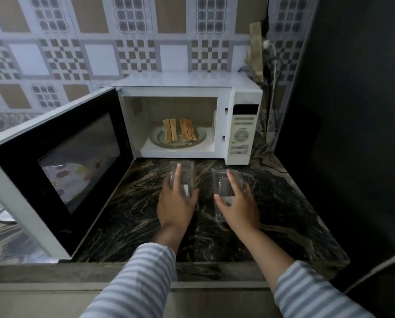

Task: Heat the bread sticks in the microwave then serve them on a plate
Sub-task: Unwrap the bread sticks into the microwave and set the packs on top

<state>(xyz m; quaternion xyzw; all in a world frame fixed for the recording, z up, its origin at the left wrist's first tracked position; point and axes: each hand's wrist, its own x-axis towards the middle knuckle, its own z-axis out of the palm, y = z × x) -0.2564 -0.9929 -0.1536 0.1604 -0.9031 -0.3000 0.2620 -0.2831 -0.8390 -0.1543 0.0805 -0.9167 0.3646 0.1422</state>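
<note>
1. My left hand (177,200) lies on a clear tray (182,177) on the counter (283,203), just in front of the microwave (215,79). The fingers are straight and spread, forefinger pointing at the cavity, thumb at the tray's right edge. I read it as resting on the tray, not clamped.
2. My right hand (237,203) lies the same way on a second clear tray (224,180), also in front of the microwave, further toward its control panel (242,131). Fingers are relaxed and apart, nothing pinched.
3. Both trays look empty, though they are transparent and partly under my palms.
4. The bread sticks (179,132) are inside the microwave, on the glass turntable (198,138), in two small bunches side by side, standing on edge. They are tan with darker crusts.
5. The door (61,161) hangs wide open to the microwave's left, so loading looks done. I cannot tell whether heating has run; the display is dark and unreadable.
6. Serving remains. A patterned plate (70,177) shows dimly through the door glass, left of the microwave.
</note>
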